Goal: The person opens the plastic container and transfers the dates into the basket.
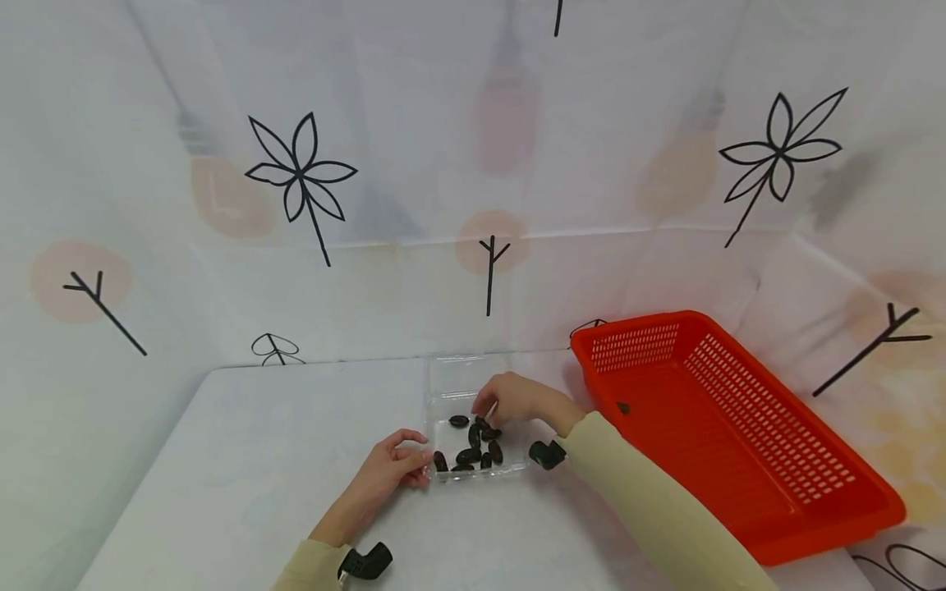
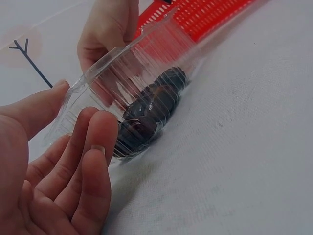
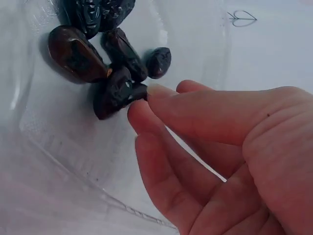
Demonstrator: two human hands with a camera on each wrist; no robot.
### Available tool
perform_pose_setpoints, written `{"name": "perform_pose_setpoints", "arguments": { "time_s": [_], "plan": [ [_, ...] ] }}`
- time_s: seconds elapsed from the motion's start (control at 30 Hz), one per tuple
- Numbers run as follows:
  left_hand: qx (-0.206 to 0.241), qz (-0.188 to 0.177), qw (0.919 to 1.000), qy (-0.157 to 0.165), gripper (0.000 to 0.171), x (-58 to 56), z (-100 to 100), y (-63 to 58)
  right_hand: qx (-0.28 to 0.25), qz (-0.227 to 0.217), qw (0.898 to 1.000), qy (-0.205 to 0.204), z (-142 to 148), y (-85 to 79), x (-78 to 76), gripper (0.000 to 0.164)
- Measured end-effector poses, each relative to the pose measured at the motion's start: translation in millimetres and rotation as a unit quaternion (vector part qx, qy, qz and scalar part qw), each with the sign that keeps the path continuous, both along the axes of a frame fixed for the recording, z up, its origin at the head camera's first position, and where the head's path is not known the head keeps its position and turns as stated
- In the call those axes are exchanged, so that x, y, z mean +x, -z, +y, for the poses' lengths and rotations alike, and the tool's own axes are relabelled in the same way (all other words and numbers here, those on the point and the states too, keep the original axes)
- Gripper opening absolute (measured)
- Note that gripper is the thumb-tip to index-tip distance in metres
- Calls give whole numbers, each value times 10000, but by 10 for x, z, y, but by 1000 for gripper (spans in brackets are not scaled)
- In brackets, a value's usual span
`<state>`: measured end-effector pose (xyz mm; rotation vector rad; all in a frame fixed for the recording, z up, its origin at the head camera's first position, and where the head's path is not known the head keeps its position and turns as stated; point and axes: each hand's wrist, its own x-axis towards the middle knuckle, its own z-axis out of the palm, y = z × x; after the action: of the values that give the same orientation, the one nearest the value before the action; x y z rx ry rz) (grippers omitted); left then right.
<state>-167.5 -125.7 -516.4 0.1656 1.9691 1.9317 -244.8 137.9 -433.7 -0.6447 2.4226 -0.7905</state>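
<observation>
Several dark, wrinkled dates (image 1: 469,456) lie in a clear plastic box (image 1: 480,476) on the white table. My right hand (image 1: 513,396) reaches into the box from the right. In the right wrist view, its thumb and index finger pinch the end of a small date (image 3: 139,91), which touches a larger date (image 3: 113,95). At the box's left side rests my left hand (image 1: 395,461), fingers loosely bent. In the left wrist view, its thumb (image 2: 56,95) is at the box rim and its other fingertips are against the outside near a corner.
A large red plastic basket (image 1: 739,460) stands right of the box, beside the right forearm, with a small dark piece (image 1: 624,407) in it. The white table (image 1: 244,468) extends to the left. A patterned cloth (image 1: 414,287) hangs behind.
</observation>
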Motion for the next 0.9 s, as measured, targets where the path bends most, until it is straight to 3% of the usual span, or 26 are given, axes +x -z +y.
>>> {"name": "perform_pose_setpoints", "arguments": {
  "time_s": [0.47,0.9],
  "plan": [
    [-13,7,10000,7,39,-8,-10,-4,395,-181,9982,-411,-100,48,30,36],
    [-75,55,10000,2,40,1,-4,-2,892,140,9947,-483,-120,111,66,24]
  ]
}}
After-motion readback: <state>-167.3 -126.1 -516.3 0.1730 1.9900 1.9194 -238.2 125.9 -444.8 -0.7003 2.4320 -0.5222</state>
